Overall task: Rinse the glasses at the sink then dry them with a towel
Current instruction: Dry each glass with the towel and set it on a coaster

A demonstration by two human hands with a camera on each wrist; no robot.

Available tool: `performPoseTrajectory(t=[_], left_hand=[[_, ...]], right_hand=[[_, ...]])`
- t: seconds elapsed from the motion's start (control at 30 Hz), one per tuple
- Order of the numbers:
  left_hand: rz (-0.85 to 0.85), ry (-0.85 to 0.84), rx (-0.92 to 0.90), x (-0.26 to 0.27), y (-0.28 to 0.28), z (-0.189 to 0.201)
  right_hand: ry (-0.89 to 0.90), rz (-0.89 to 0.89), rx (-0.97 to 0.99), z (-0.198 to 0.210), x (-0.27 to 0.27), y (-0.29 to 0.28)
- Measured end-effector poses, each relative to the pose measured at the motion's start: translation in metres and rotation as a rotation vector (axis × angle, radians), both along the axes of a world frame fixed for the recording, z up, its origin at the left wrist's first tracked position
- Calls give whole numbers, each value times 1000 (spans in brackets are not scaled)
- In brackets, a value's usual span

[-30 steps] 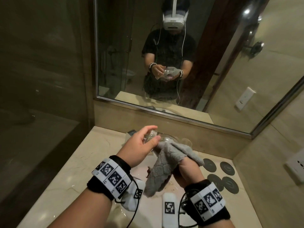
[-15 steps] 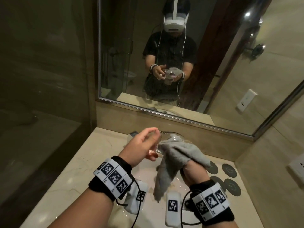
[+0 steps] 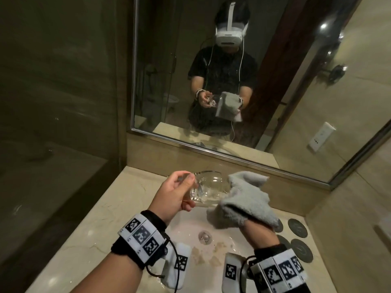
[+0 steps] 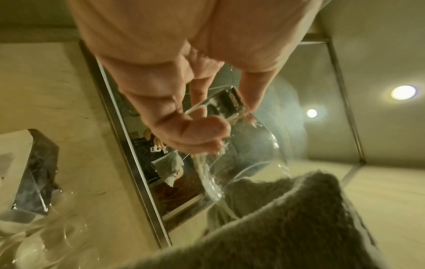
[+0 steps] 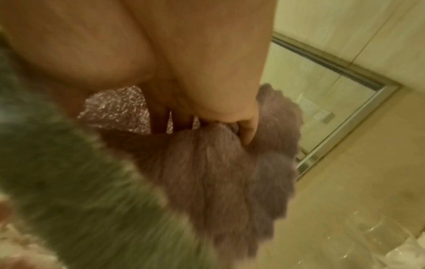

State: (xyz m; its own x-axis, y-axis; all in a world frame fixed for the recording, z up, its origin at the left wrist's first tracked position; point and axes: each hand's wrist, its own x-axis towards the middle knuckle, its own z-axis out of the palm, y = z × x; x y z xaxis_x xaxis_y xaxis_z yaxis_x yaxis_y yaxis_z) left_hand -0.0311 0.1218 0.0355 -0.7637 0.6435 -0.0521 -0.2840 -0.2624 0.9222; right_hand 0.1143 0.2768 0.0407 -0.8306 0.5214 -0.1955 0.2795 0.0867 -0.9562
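Note:
A clear glass (image 3: 208,187) lies on its side in the air over the sink, and my left hand (image 3: 185,188) pinches it at its base end. In the left wrist view my fingers curl round that end of the wet glass (image 4: 243,151). A grey towel (image 3: 247,199) is draped over my right hand (image 3: 257,233), which grips it just right of the glass, touching its lower rim. The right wrist view shows my thumb pressed into the bunched towel (image 5: 218,163); the other fingers are hidden in it.
Below the hands is the white sink basin (image 3: 186,231) with its drain (image 3: 204,236). Several dark round coasters (image 3: 298,227) lie on the counter to the right. A mirror (image 3: 169,60) stands behind the counter. More glasses (image 4: 46,245) show blurred in the left wrist view.
The towel covered the glass before. My right hand has drawn it off to the right, so the bowl of the glass is now bare. My left hand keeps hold of the glass.

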Motion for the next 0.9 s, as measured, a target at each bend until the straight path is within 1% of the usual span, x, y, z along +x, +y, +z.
performPoseTrajectory(t=[0.03, 0.07, 0.13, 0.17, 0.23, 0.33, 0.4, 0.43, 0.5, 0.53, 0.6, 0.63, 0.67, 0.7, 0.73, 0.77, 0.8, 0.83, 0.87, 0.9], left_hand=[[-15, -10, -1, 0, 0, 1], [-39, -3, -13, 1, 0, 2], [-92, 44, -57, 2, 1, 2], [-119, 80, -76, 3, 1, 2], [-181, 219, -122, 4, -1, 2], [-287, 502, -142, 14, 2, -1], [-279, 615, -158, 19, 5, -3], [-260, 640, -172, 20, 6, -5], [-246, 615, -206, 21, 7, -3], [-254, 546, -208, 22, 8, -1], [-283, 317, -200, 25, 10, 3], [-299, 223, -200, 25, 12, 3], [-306, 191, -204, 25, 14, 2], [-296, 231, -210, 26, 15, 1], [-272, 346, -222, 26, 14, -2], [-242, 510, -231, 25, 13, -3], [-221, 659, -230, 25, 12, -5], [-212, 750, -228, 25, 12, -5], [-210, 763, -230, 25, 13, -5], [-226, 706, -253, 25, 13, -3]], right_hand=[[13, 30, 64, 2, 0, -2], [5, 60, 84, 1, -4, -3], [-3, -37, -85, 2, -4, 2], [-1, -43, -141, 6, -3, 1], [76, -24, -264, 8, -3, -6], [249, -48, -373, 9, -10, -11], [302, -39, -447, 14, -11, -15], [296, -72, -465, 15, -12, -16], [253, -158, -405, 8, -11, -11], [232, -193, -292, 3, -10, -7], [80, -159, 2, -4, -7, -5], [10, -128, 47, -4, -6, -5], [-15, -111, 21, -7, -5, -3], [-15, -91, -32, -5, -4, -4], [22, -66, -99, -5, -5, -2], [88, -54, -214, 1, -7, -4], [200, -43, -325, 7, -9, -7], [282, -34, -394, 13, -9, -10], [310, -44, -382, 15, -7, -11], [257, -47, -306, 19, -6, -12]])
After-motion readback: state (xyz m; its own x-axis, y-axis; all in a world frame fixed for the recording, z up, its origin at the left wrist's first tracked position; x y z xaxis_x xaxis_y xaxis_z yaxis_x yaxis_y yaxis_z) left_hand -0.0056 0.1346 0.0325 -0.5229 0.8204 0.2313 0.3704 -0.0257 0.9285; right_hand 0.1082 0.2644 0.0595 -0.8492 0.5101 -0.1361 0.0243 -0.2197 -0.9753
